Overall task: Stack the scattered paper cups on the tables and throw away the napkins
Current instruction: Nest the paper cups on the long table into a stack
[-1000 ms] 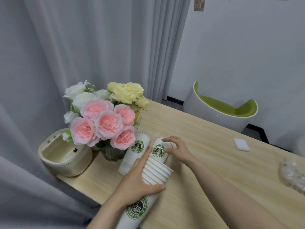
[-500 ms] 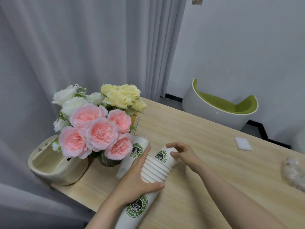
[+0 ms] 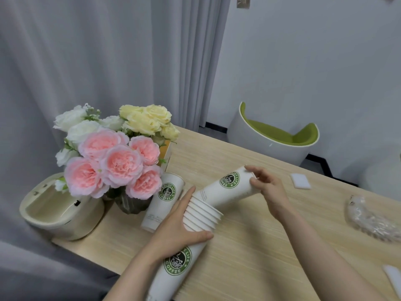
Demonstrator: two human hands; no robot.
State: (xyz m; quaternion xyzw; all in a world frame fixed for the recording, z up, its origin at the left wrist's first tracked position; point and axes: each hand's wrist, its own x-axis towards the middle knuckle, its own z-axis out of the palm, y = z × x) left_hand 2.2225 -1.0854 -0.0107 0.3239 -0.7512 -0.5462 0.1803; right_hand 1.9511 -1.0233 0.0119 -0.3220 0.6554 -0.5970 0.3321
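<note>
Feeding one more paper cup [image 3: 227,187] into the stack [image 3: 204,216].

Holds the stack slanted above the table [image 3: 260,246] with the left hand [image 3: 180,227], fingers [image 3: 188,194] and thumb curled round it just below the rims. Pinches the far rim of the paper cup with the right hand [image 3: 269,190], fingers [image 3: 255,170] curled on it. Stood near the flowers a second ago; now lies tilted, base inside the stack mouth, not yet fully seated. Probably leaves the second cup [image 3: 162,200] beside the flowers and the napkin [image 3: 300,180], well apart on the table.
</note>
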